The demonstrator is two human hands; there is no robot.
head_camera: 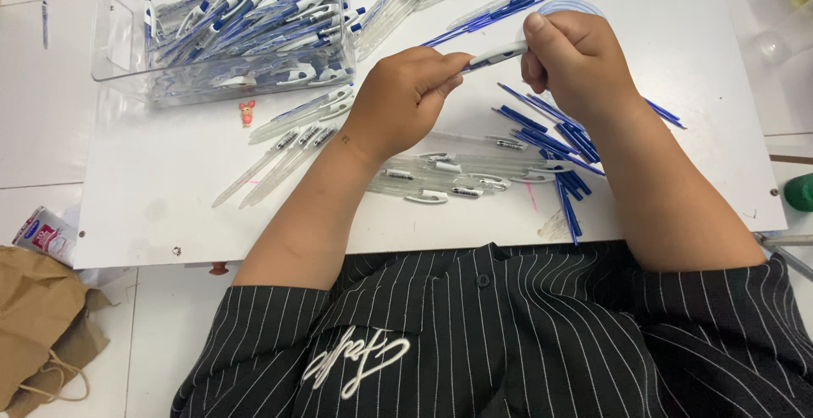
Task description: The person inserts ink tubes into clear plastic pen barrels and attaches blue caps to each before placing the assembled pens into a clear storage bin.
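Overhead view of a person in a black pinstriped shirt point(508, 342) seated at a white board point(152, 206). The left hand point(406, 96) and the right hand point(572, 62) meet above the middle of the board, both closed on a single white-and-blue pen point(495, 54) held between them, level and clear of the surface; the left fingertips pinch one end, and the right fist wraps the other. Just beneath the hands lie clear pen barrels point(457, 177), and beside the right wrist a loose heap of blue refills point(550, 138). More clear barrels point(288, 147) lie left of the left forearm. A clear plastic box point(110, 45) at the far left corner holds many finished pens. A small pink figurine point(246, 113) stands just in front of the box. A brown paper bag point(38, 316) lies off the board at lower left.
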